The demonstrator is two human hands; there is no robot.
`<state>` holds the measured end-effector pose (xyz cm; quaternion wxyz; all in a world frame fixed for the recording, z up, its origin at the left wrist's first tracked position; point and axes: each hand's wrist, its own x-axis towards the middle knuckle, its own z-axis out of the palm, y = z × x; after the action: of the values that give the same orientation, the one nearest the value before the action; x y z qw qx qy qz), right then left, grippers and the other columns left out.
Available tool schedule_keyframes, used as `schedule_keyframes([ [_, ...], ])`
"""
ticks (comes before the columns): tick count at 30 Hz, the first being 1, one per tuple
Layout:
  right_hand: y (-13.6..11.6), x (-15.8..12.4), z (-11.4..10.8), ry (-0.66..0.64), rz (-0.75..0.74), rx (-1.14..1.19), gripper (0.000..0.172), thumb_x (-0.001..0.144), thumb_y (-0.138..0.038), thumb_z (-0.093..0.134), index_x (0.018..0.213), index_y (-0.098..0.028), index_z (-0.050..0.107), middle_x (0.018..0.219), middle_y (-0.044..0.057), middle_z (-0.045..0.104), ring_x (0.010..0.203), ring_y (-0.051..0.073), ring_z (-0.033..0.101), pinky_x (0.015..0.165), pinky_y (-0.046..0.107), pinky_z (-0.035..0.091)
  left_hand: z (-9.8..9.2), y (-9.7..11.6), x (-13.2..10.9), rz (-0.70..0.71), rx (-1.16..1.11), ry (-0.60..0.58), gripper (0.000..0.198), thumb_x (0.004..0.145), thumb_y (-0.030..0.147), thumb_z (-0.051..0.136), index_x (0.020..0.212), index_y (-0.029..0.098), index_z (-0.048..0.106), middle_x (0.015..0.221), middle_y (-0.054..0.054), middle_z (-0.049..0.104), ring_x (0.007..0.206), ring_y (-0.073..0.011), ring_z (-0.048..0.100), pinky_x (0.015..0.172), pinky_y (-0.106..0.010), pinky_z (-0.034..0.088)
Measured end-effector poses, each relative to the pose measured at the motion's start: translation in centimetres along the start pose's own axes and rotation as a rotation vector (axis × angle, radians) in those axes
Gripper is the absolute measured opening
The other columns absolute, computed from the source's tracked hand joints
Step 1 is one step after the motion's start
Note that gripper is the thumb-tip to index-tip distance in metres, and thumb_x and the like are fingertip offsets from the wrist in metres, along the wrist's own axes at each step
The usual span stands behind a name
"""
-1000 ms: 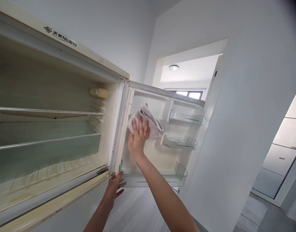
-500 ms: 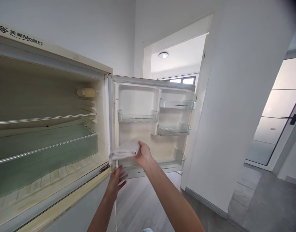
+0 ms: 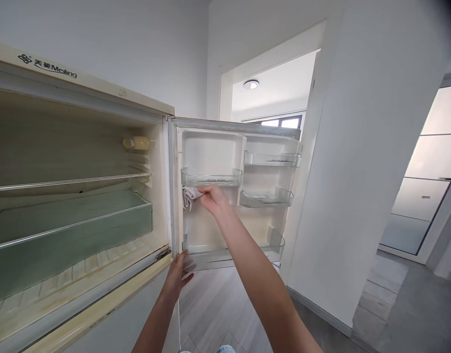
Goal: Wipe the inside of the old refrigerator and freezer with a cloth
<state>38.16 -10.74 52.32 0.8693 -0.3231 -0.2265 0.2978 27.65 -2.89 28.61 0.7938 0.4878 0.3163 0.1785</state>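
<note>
My right hand is closed on a folded whitish cloth. The cloth touches the inner lining of the open refrigerator door, just under the upper left door shelf, and its loose end hangs down at the hinge side. Lower down, my left hand holds the door's bottom corner near the hinge. Its thumb lies in front, and some fingers show through the clear bottom door bin.
On the left stands the refrigerator compartment, with a glass shelf, a greenish drawer and a yellowish lamp cover. Behind the door are a white wall and a doorway. Grey flooring lies below.
My right hand has moved up with the cloth, from above the bottom bin to just under the upper left shelf. My left hand stays at the door's lower corner. The view has shifted slightly.
</note>
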Motion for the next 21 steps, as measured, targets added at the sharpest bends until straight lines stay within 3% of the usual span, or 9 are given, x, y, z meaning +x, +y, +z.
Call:
schedule_keyframes([
  [4,-3.3,-1.7,-1.7,0.185,0.007,0.055,0.046,0.055,0.012,0.044,0.086,-0.017,0.06,0.069,-0.002,0.062,0.073,0.015,0.064,0.081,0.029,0.059,-0.2,-0.1,0.3,-0.006,0.004,-0.009,0.062,0.069,0.066,0.066,0.116,0.029,0.051,0.112,-0.006,0.06,0.098,-0.0202,0.061,0.086,-0.037,0.048],
  [7,-5.1,-2.6,-2.6,0.252,0.001,0.063,0.048,0.056,0.014,0.042,0.089,-0.017,0.058,0.069,-0.002,0.06,0.068,0.013,0.062,0.076,0.027,0.059,-0.2,-0.1,0.2,-0.01,0.006,-0.006,0.063,0.069,0.065,0.066,0.118,0.028,0.05,0.112,-0.006,0.061,0.099,-0.0207,0.061,0.087,-0.037,0.048],
  [14,-6.4,-5.5,-2.7,0.298,-0.023,0.035,0.044,0.058,0.013,0.04,0.085,-0.017,0.058,0.064,-0.002,0.057,0.063,0.013,0.063,0.063,0.021,0.058,-0.1,0.5,-0.7,-0.02,0.021,-0.008,0.053,0.076,0.06,0.062,0.116,0.027,0.051,0.113,-0.006,0.061,0.099,-0.0201,0.061,0.087,-0.036,0.049],
  [21,-7.5,-10.7,-4.1,0.241,-0.128,0.068,0.043,0.061,0.011,0.046,0.088,-0.017,0.062,0.07,-0.001,0.066,0.072,0.013,0.068,0.073,0.024,0.06,-1.2,0.6,-0.1,-0.043,0.034,-0.042,0.057,0.076,0.06,0.063,0.123,0.031,0.048,0.117,-0.006,0.061,0.104,-0.0212,0.063,0.088,-0.036,0.05],
])
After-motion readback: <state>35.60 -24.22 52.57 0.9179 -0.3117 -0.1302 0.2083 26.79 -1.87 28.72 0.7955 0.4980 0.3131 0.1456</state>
